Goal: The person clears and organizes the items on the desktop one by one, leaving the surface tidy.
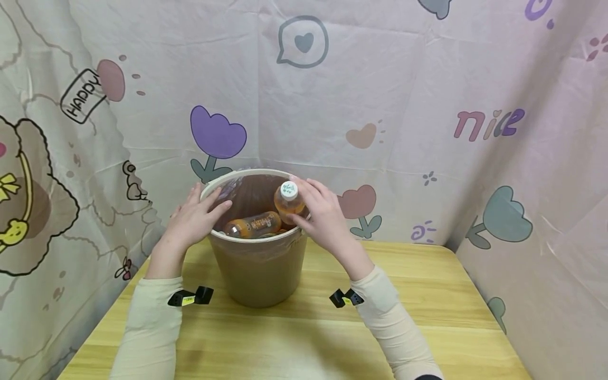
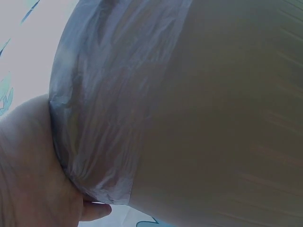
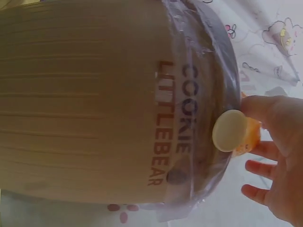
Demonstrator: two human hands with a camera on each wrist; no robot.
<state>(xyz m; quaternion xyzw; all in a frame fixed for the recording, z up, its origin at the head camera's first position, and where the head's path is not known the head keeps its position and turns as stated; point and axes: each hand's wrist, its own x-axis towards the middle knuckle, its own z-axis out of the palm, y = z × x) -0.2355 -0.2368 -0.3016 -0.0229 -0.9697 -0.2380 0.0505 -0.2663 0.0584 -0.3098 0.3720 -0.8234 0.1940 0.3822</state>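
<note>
A brown bin (image 1: pixel 258 274) with a pale rim and a clear plastic liner stands on the table. My left hand (image 1: pixel 192 221) rests over the bin's left rim, its fingers extended; the left wrist view shows the palm against the lined edge. My right hand (image 1: pixel 325 214) grips a bottle of orange drink (image 1: pixel 285 208) with a white cap, upright inside the right rim. In the right wrist view, part of the orange bottle (image 3: pixel 253 135) shows between the fingers, behind the rim. A second orange drink bottle (image 1: pixel 254 225) lies on its side in the bin. Whatever lies beneath it is mostly hidden.
The wood-grain table (image 1: pixel 404 306) extends around the bin. Patterned cloth (image 1: pixel 304 105) hangs behind and on both sides. A round cream knob (image 3: pixel 230 131) sits near the bin's rim, beside printed lettering.
</note>
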